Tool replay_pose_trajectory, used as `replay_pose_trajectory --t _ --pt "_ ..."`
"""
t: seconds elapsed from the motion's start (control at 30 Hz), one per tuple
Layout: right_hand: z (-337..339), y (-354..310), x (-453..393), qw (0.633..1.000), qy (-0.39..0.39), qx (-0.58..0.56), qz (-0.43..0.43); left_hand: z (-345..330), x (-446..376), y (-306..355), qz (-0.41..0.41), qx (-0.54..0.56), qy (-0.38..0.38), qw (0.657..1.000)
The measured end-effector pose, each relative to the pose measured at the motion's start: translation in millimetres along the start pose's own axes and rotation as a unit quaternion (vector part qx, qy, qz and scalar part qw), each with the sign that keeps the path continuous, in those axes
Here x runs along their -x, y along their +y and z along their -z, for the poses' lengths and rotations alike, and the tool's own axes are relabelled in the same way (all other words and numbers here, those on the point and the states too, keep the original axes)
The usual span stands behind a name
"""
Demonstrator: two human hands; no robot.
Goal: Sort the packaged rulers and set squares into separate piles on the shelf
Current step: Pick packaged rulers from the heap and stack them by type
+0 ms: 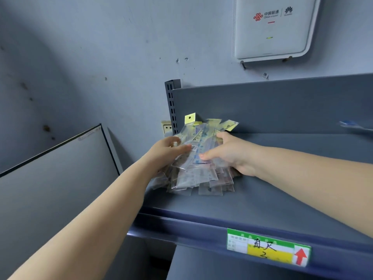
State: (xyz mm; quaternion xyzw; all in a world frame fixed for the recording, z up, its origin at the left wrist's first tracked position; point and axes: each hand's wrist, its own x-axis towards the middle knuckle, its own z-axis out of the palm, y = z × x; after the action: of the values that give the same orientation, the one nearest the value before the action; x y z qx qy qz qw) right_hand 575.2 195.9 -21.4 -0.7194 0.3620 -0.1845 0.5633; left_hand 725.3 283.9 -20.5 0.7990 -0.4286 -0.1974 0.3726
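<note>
Packaged rulers (201, 146) in clear sleeves with yellow header tabs lie heaped in one loose pile at the left end of the grey shelf (282, 178), pushed up near the back panel and just beside the slotted upright (172, 106). Both hands are on the heap: the left hand (168, 149) curls round its left side with the thumb laid over the top sleeves, and the right hand (230, 152) holds the right side, fingers tucked round the far edge and thumb pressing on top. Whether any set squares are mixed in cannot be told; the sleeves overlap and blur together. No second pile shows nearby, so the sorting looks barely begun. A blue item (351, 125) lies well apart at the far right of the shelf, and a price label (268, 247) sits on the front lip. The main risk seems to be the slick sleeves fanning apart and sliding out of a two-sided squeeze, or off the open left end, where the pile already overhangs slightly. Lifting too many at once would likely cause it.
</note>
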Motion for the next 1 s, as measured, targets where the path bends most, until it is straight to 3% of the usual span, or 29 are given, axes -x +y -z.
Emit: replay_pose_trajectory --t 0.1,0.4,0.53,0.6,0.7,0.83,1.0 --pt "0.1 -0.2 -0.2 1.000 0.015 -0.020 -0.007 1.4 1.9 -2.8 -0.027 0.018 0.015 0.999" --pt "10.8 -4.6 9.7 0.986 0.081 0.146 0.003 0.2 8.1 -10.7 -0.093 -0.052 0.085 0.991" --pt "3.4 -16.3 18.9 0.939 0.095 0.330 0.012 -3.8 14.8 -1.3 -0.134 -0.165 0.147 0.966" --pt "4.3 -18.0 19.6 0.929 0.096 0.358 0.018 -6.0 19.5 3.2 -0.152 -0.207 0.158 0.954" --pt "12.6 -17.5 25.0 0.938 0.106 0.330 0.033 -9.2 21.8 8.0 -0.134 -0.212 0.139 0.958" --pt "30.2 -13.2 34.5 0.952 0.129 0.267 0.075 -8.0 15.4 10.3 -0.073 -0.109 0.074 0.989" --pt "59.9 -9.8 48.9 0.992 0.117 0.023 0.042 -10.9 11.5 15.0 -0.065 -0.126 0.067 0.988"
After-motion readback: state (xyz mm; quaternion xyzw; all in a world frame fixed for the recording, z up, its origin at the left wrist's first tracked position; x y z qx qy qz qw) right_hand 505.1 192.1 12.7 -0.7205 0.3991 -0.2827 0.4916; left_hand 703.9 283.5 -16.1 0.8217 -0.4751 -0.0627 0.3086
